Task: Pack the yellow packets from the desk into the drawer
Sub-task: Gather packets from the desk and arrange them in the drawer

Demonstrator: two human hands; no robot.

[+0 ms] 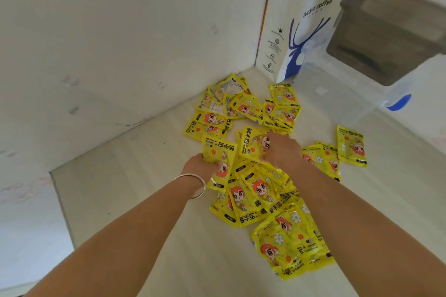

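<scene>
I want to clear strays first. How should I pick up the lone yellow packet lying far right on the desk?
Pinch the lone packet by its near short edge, coming from above on its right. It lies flat and apart from the pile, with bare desk on that side.

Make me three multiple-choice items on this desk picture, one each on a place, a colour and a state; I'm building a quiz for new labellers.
1. Where does the white paper bag stand?
A. In the far corner against the wall
B. At the desk's near edge
C. On the floor

2. What colour is the deer drawing on that bag?
A. Red
B. Blue
C. Green

3. What is the left hand doing?
A. Resting flat on bare desk
B. Gripping a yellow packet
C. Holding the bag's handle

Key: 1 A, the bag sits where wall and desk meet. 2 B, the antlered shape is blue. 3 B, its fingers are closed on the packet's edge, while the right hand presses on the pile.
</scene>
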